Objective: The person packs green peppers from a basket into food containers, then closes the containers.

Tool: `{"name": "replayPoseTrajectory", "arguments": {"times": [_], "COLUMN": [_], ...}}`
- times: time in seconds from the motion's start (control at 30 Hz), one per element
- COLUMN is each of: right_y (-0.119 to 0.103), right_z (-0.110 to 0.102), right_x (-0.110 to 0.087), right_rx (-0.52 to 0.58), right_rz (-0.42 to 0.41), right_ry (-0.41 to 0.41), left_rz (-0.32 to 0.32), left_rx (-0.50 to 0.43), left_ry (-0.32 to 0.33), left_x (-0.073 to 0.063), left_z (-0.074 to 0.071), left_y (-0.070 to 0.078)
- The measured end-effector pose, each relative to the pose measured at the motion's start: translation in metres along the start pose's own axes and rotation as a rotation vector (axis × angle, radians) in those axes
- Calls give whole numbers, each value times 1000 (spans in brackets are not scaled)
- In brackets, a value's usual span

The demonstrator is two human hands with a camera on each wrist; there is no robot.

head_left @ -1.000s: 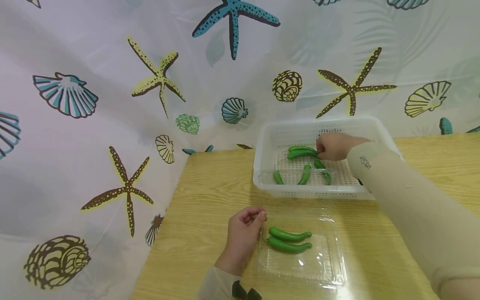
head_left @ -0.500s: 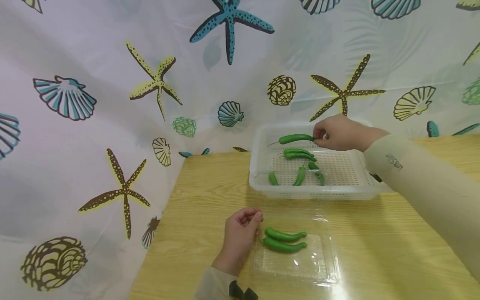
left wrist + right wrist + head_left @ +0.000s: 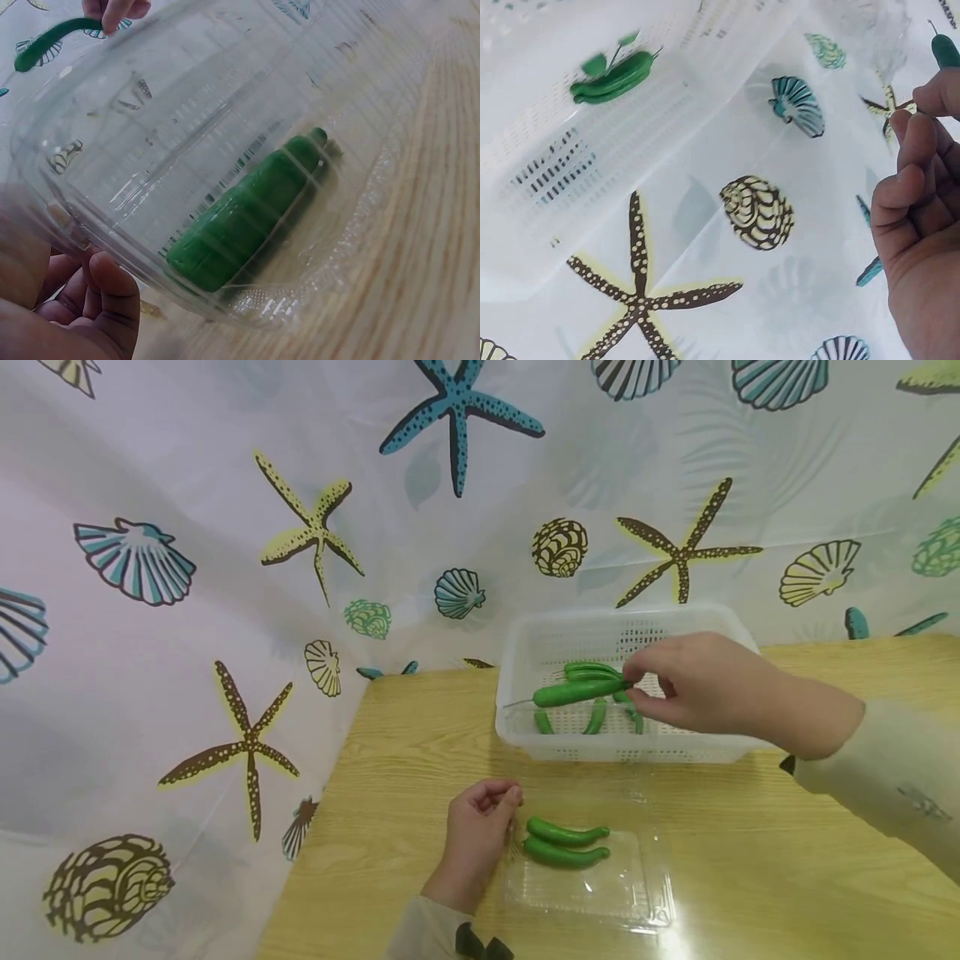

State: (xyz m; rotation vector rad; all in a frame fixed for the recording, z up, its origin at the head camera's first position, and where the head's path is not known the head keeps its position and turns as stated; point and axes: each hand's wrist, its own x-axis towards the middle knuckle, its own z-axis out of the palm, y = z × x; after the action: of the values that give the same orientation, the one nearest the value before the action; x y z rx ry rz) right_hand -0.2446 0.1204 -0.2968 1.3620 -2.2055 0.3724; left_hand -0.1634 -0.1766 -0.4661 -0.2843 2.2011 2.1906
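In the head view my right hand (image 3: 705, 685) pinches a green chili pepper (image 3: 573, 692) by its stem end, thumb and forefinger together. The pepper lies nearly level in the air over the front of a white plastic basket (image 3: 622, 747). My left hand (image 3: 476, 835) holds the left edge of a clear plastic clamshell box (image 3: 637, 893) between thumb and fingers. Two green chili peppers (image 3: 566, 853) lie side by side in that box. Through its wall, the left wrist view shows a pepper (image 3: 247, 214) close up. The right wrist view shows the held pepper's tip (image 3: 946, 51).
Several more green peppers (image 3: 585, 668) lie in the basket, partly hidden behind the held one. The basket stands at the back of the wooden table (image 3: 420, 727), against a hanging cloth (image 3: 225, 610) printed with shells and starfish. The box sits in front of the basket.
My right hand has lifted a pepper out of the basket's peppers and brought it up, then nearer to me. My left hand keeps its hold on the box.
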Motion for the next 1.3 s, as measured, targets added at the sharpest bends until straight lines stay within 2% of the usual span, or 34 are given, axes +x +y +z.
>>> {"name": "replayPoseTrajectory", "arguments": {"times": [0.1, 0.2, 0.43, 0.57, 0.83, 1.07, 1.3], "right_y": [-21, -38, -64, -74, -87, -96, -101], "right_z": [9, 21, 55, 70, 85, 87, 77], "right_x": [-12, -26, -61, -75, -86, -89, -84], "right_rx": [21, 49, 111, 139, 130, 118, 171], "right_rz": [-85, -135, -145, -134, -104, -53, 113], "right_ry": [91, 138, 132, 116, 36, -35, -274], "left_rz": [-21, -17, 2, 16, 22, 18, 22], "left_rx": [-2, -4, -27, -32, -26, -29, -33], "left_ry": [2, 1, 2, -1, 2, 2, 6], "left_x": [0, 0, -1, 0, -1, 0, 0], "left_z": [0, 0, 0, 0, 1, 1, 1], "left_y": [1, 1, 0, -1, -1, 0, -1]}}
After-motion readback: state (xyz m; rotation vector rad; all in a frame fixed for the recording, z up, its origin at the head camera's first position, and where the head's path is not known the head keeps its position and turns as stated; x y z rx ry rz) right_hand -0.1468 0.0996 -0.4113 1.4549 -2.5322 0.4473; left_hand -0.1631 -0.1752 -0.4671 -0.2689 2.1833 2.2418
